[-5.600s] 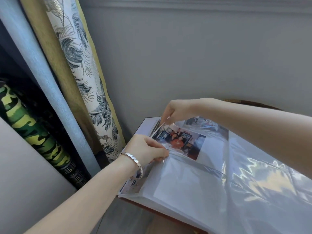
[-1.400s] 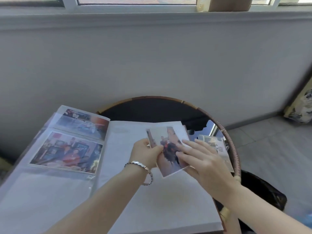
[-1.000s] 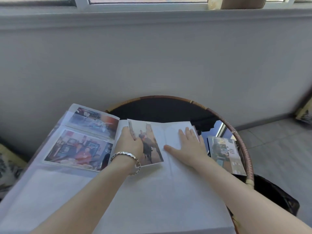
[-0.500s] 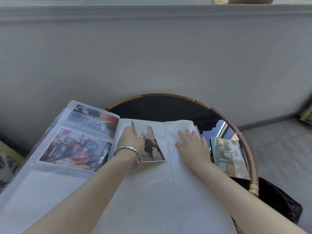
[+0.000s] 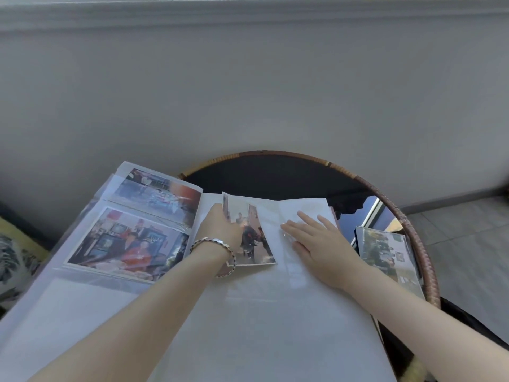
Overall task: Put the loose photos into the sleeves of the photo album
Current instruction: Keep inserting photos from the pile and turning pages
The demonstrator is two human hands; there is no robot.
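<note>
Loose photo lies on the photo album's right page, far end. Left hand grips its left edge. Right hand presses flat, fingers straight, just right. More photos on the rattan-rimmed table, right.

My left hand: hides lower-left of upright glossy colour photo. Open white-paged photo album: cut off at frame bottom. Loose glossy prints, centre right: blurred.
</note>
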